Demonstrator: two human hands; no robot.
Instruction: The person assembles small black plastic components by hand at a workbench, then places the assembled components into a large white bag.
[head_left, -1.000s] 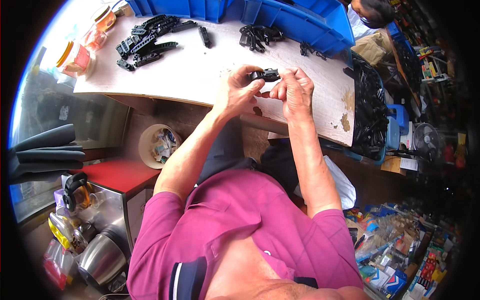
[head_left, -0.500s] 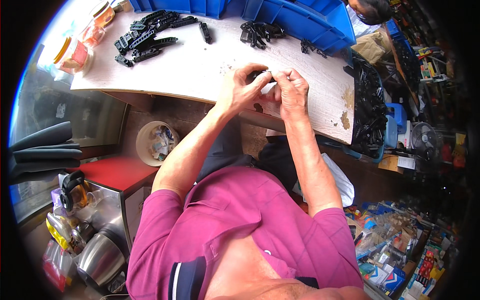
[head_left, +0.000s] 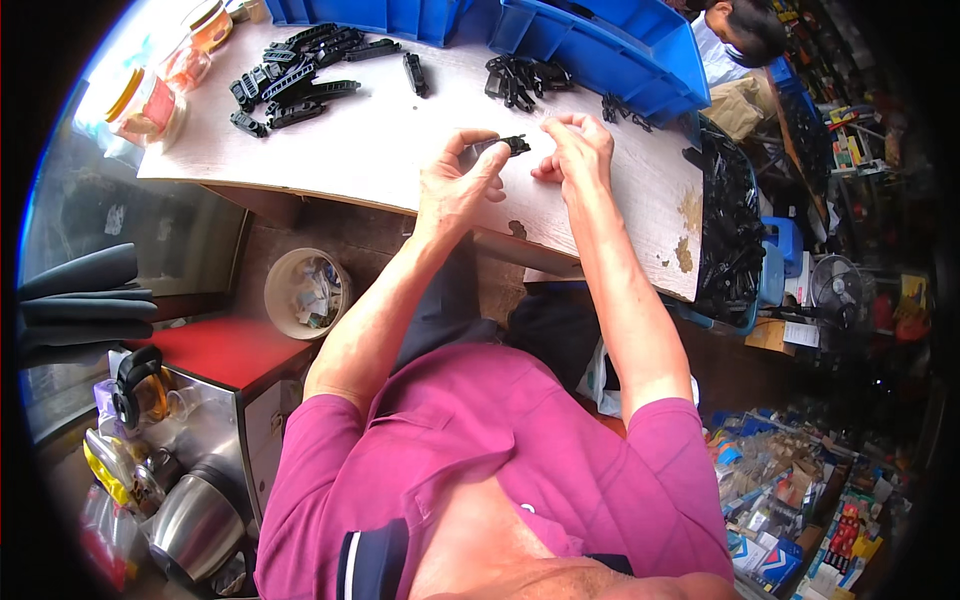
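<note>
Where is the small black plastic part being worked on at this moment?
In the head view, the small black plastic part is pinched in the left hand fingertips above the wooden table, just left of the right hand, near the blue bins.

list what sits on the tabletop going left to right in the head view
jars with orange lids → pile of long black plastic parts → single black part → left hand pinching a small black piece → right hand → black parts near the blue bin

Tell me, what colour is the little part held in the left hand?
Black. The small plastic part pinched in the left hand shows best in the head view.
</note>
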